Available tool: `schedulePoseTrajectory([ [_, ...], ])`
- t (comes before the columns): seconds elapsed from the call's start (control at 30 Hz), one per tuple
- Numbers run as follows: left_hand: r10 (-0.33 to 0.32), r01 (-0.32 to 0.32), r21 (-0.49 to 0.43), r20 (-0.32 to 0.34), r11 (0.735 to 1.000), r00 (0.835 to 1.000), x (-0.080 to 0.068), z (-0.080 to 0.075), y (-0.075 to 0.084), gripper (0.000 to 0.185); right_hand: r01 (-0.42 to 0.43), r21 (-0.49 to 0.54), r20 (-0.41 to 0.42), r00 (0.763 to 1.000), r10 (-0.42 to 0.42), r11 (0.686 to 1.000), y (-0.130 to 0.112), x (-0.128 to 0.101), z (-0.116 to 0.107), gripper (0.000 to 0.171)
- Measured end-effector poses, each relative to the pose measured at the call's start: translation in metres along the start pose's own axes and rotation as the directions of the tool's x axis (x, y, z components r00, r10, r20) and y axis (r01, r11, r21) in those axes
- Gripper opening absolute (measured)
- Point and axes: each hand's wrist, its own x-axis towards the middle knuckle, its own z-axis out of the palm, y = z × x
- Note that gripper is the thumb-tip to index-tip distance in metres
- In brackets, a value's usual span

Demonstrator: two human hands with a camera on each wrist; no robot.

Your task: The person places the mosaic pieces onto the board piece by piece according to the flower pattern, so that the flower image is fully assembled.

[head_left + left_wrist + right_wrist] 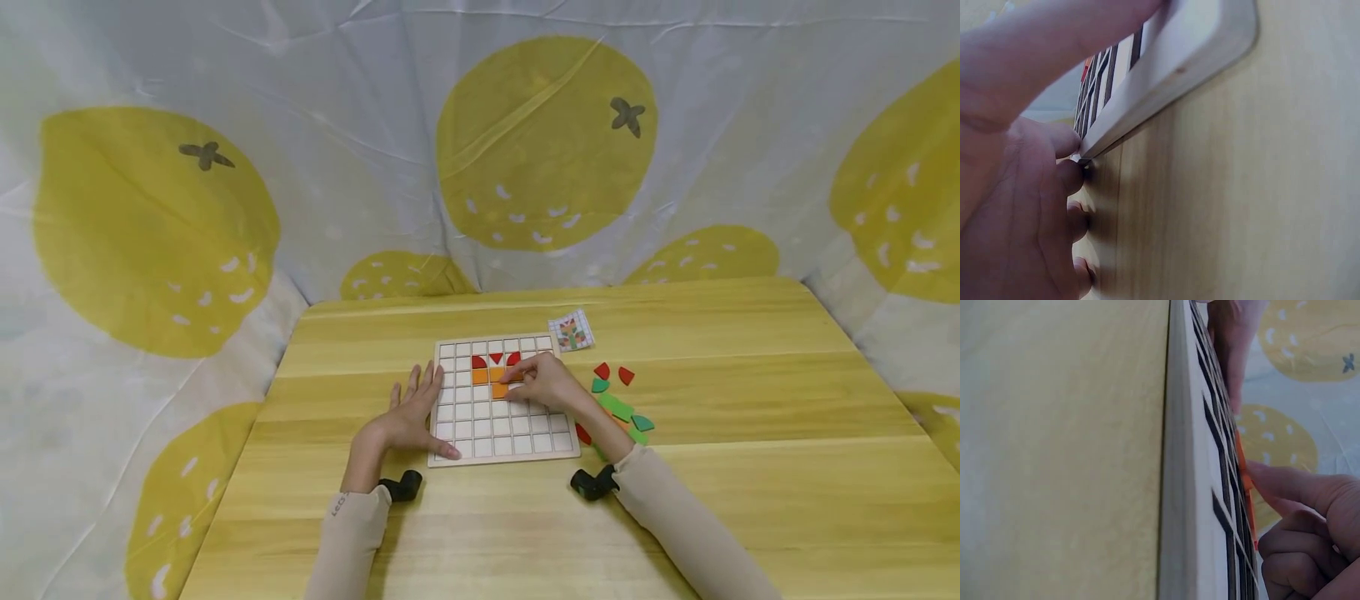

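Note:
A square wooden grid board point(510, 457) lies on the table. Beside its left edge my left hand point(405, 421) is spread, fingertips along the side and thumb on the front left corner; the left wrist view shows the fingers against the frame point(1166, 81). With thumb and index finger my right hand point(551, 385) pinches an orange square tile point(498, 391) at the grid's middle, its other fingers curled in the right wrist view. More orange tiles point(480, 377) fill nearby cells. Above them sit red quarter-circle pieces point(479, 362) and a red triangle point(496, 358).
Right of the board lie loose pieces: red quarter circles point(626, 376), a green rectangle point(617, 407) and teal pieces point(642, 423), some partly under the right forearm. A small pattern card point(572, 325) touches the board's back right corner. A lemon-print cloth point(360, 200) hangs behind the table.

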Motion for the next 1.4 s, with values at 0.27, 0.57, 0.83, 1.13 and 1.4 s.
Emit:
schedulePoseTrajectory([
  [0.27,0.002,-0.002,-0.014,-0.011,1.000,1.000,0.000,0.002,-0.001,0.143,0.028,0.044,-0.015,1.000,-0.027,0.999,0.001,-0.001,0.001,0.017],
  [0.57,0.013,-0.013,-0.016,-0.010,1.000,1.000,-0.001,0.001,0.000,0.143,0.065,0.015,-0.020,0.998,-0.065,0.998,0.003,0.000,0.005,0.016],
  [0.83,0.008,-0.008,-0.014,-0.005,1.000,1.000,0.000,0.001,-0.001,0.143,0.046,0.084,-0.030,0.999,-0.044,0.995,0.000,-0.004,-0.004,0.021],
  [1.13,0.009,-0.009,-0.011,-0.009,1.000,1.000,0.002,0.001,-0.001,0.143,0.009,0.005,-0.066,0.998,-0.008,1.000,0.008,-0.026,-0.053,0.026],
  [1.4,0.015,-0.015,-0.018,-0.010,1.000,1.000,0.001,0.002,-0.001,0.144,-0.040,0.007,-0.100,0.994,0.040,0.999,0.035,-0.048,-0.094,0.029],
])
